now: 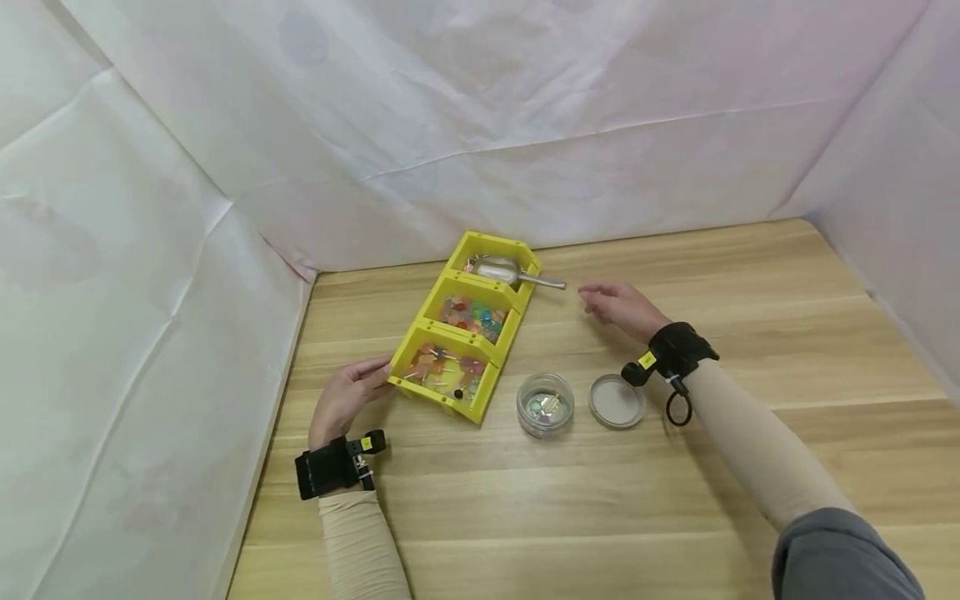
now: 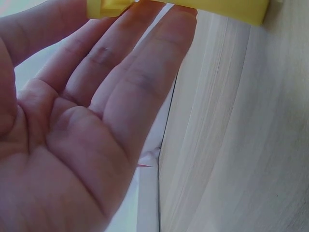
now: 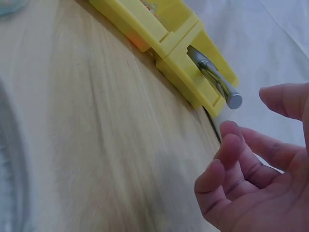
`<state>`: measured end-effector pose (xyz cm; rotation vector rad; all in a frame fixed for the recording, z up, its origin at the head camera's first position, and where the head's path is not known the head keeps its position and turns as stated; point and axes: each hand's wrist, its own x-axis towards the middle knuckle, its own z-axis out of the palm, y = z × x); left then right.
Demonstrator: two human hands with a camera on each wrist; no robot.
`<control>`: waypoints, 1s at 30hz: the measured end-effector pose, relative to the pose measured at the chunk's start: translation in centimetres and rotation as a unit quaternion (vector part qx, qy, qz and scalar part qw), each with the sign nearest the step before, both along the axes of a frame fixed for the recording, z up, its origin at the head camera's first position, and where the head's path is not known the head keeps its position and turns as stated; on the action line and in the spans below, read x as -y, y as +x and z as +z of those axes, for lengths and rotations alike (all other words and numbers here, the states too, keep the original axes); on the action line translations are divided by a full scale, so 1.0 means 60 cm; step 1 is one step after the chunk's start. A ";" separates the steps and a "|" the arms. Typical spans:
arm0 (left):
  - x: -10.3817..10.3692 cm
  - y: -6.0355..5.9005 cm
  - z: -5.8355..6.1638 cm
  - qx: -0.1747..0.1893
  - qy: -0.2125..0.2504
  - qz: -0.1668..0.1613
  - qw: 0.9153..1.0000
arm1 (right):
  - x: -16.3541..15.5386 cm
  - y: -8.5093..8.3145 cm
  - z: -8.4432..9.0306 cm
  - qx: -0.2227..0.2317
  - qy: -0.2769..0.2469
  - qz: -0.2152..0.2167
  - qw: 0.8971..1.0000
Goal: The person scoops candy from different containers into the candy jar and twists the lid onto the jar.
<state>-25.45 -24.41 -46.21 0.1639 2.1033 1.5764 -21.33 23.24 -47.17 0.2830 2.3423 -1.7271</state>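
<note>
A yellow three-compartment bin (image 1: 491,385) stands on the table, angled away from me. At its near left corner my left hand (image 1: 345,404) pinches the edge, thumb above and fingers underneath, as the left wrist view shows. In the far compartment lies a metal scoop (image 1: 498,269), its handle (image 3: 219,82) jutting out over the right side. My right hand (image 1: 622,310) is just right of that handle, fingers loosely bent, thumb apart, touching nothing. The middle compartment holds colourful translucent pieces (image 1: 472,317); the near one holds small pieces with white sticks (image 1: 442,371).
A clear round jar (image 1: 545,431) with some small pale pieces inside stands right of the bin. Beside it lies a round lid (image 1: 617,402), close to my right wrist. White cloth (image 1: 480,183) hangs behind the wooden table (image 1: 562,517) and along both sides.
</note>
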 end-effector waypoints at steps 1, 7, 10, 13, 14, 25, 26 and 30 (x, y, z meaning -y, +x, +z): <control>0.000 0.001 0.001 -0.001 -0.001 0.000 1.000 | -0.002 0.006 0.001 -0.002 0.002 0.008 1.000; 0.002 0.000 0.000 -0.014 -0.011 -0.004 1.000 | -0.009 0.045 0.019 0.005 0.020 0.069 0.997; 0.003 0.000 -0.002 -0.018 -0.007 -0.009 1.000 | -0.009 0.066 0.032 0.013 0.035 0.094 0.995; 0.005 0.002 0.000 -0.021 -0.012 -0.017 1.000 | -0.006 0.088 0.046 0.020 0.043 0.109 0.993; 0.006 0.003 0.003 -0.021 -0.016 -0.017 1.000 | -0.006 0.095 0.050 0.019 0.045 0.116 0.992; 0.001 0.076 0.091 -0.150 -0.164 0.100 0.970 | -0.005 0.151 0.072 0.012 0.079 0.159 0.984; -0.005 0.085 0.099 -0.172 -0.167 0.105 0.965 | -0.006 0.155 0.073 0.012 0.084 0.160 0.984; -0.032 0.117 0.122 -0.240 -0.139 0.097 0.956 | -0.007 0.168 0.078 0.011 0.098 0.165 0.981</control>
